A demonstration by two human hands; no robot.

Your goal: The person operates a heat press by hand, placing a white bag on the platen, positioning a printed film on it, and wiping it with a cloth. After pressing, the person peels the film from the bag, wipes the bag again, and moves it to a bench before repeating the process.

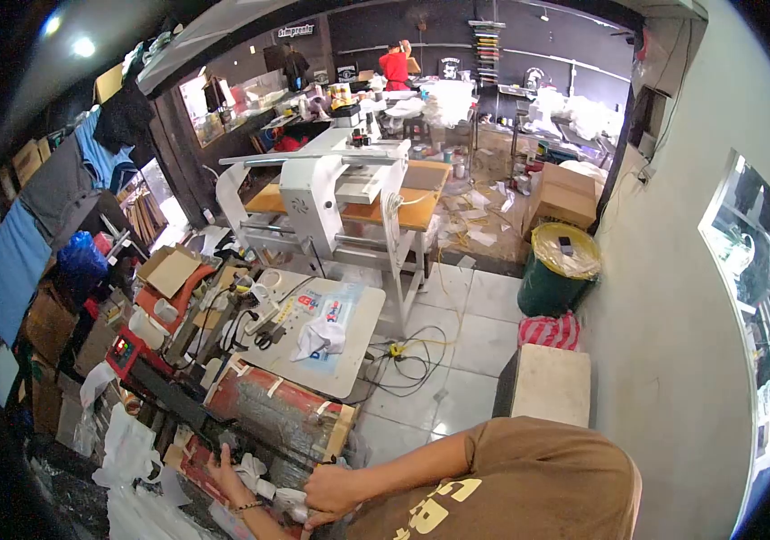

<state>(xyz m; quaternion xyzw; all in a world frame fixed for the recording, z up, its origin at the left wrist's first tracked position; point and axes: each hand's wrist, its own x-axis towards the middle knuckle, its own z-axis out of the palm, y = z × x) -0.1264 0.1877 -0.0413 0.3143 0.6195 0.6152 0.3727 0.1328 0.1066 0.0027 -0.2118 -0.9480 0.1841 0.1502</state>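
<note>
The white wrapped item (290,506) sits near six-thirty, against the curled right hand (333,490); its grip cannot be told. The left hand (227,477), at seven, also reads unclearly. Light, even support suits it, clear of the red-edged equipment (268,400).

white item (290,504) at right hand (335,490): partly covered, identity undetermined. left forearm (263,520): cut off by bottom edge. red controller's display (123,346): illegible.

Glossy pale tile floor (475,310), matt brown cloth shirt (538,477), shiny green plastic bin (554,288), brown cardboard box (561,196)
</note>
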